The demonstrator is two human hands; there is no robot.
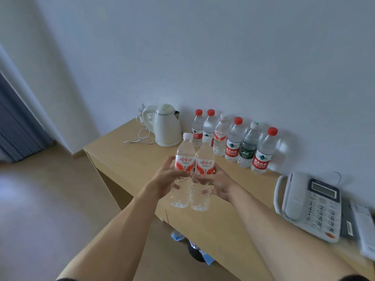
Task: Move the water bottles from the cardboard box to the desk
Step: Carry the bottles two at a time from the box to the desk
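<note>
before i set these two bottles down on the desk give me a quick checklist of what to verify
1. Left hand grips the left bottle: ok.
2. Right hand grips the right bottle: ok.
3. Both bottles upright, white caps on: ok.
4. Bare desk in front of the bottle row: ok.
5. Kettle and telephone stand off to the sides: ok.
6. Bottles left in the cardboard box: cannot tell, box not in view.
</note>
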